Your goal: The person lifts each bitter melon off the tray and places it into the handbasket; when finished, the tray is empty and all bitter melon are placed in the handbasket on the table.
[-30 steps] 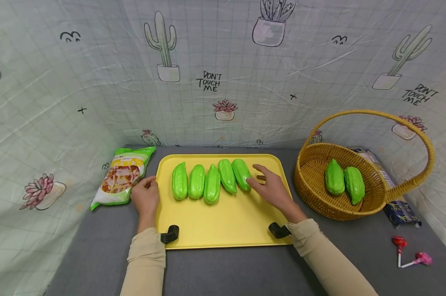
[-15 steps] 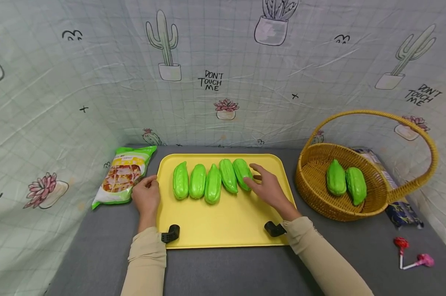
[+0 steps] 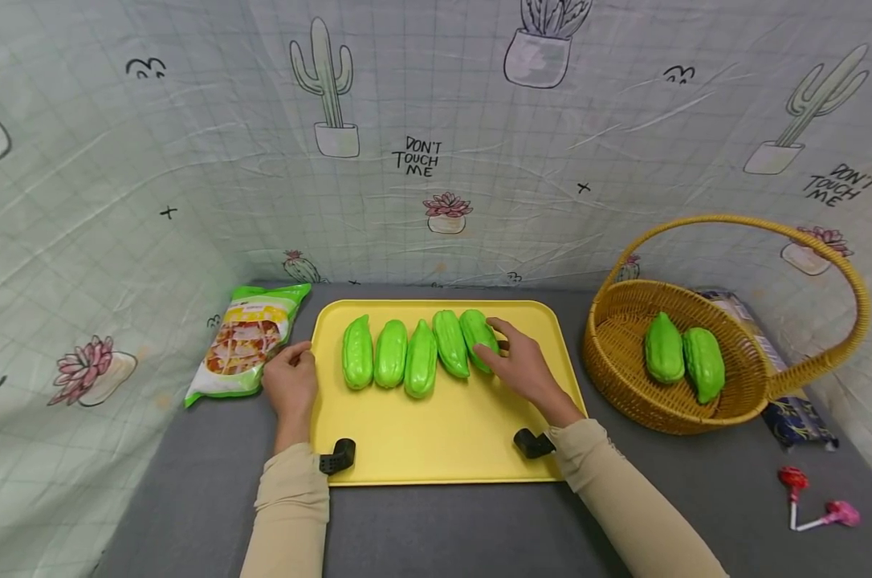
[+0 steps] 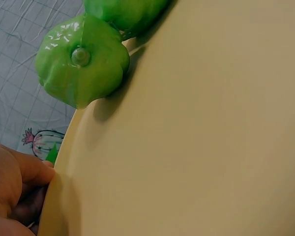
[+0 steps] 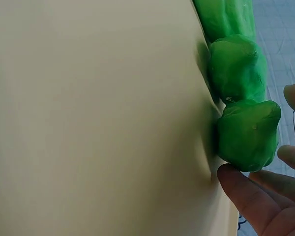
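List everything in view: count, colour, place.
green gourds on tray: 5, bright green, side by side in a row on the far half of the tray
yellow tray: 1, yellow, centre of the grey table
green gourds in basket: 2, bright green, side by side inside the basket
wicker basket: 1, tan with arched handle, right of the tray
snack bag: 1, green and yellow, left of the tray
dark packet: 1, dark patterned, behind the basket at right
lollipops: 2, red and pink, near right corner
left hand: at the tray's left edge
right hand: fingers touching the rightmost gourd
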Motion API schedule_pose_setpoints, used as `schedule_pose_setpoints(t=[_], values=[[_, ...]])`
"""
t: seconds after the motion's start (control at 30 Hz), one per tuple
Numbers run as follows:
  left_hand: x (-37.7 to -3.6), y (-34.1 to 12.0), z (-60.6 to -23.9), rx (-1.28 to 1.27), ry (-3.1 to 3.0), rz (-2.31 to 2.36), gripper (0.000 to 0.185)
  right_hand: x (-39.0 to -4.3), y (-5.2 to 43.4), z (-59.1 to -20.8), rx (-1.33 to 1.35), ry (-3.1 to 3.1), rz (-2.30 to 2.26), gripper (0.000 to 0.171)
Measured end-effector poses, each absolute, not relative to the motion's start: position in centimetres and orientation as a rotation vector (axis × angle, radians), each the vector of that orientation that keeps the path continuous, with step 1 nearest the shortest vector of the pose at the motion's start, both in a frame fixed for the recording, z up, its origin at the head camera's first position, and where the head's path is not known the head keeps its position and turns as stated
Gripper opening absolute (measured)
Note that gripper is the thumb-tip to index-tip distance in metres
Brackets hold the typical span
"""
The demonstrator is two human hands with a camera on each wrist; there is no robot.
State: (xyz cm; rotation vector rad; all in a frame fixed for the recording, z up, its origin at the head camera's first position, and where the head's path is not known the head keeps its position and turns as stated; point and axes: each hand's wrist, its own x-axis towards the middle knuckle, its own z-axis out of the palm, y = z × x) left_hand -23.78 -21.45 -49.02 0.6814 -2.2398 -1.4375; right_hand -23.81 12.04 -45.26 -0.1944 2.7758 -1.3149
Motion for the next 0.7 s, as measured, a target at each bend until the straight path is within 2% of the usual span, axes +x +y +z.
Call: schedule_pose_setpoints(t=[0.7], values=[[-23.94,-21.50,-49.19,0.679,-2.236,-1.435,0.028,-24.26,11.63,-45.59,-0.187,2.811,-1.260,0.063]])
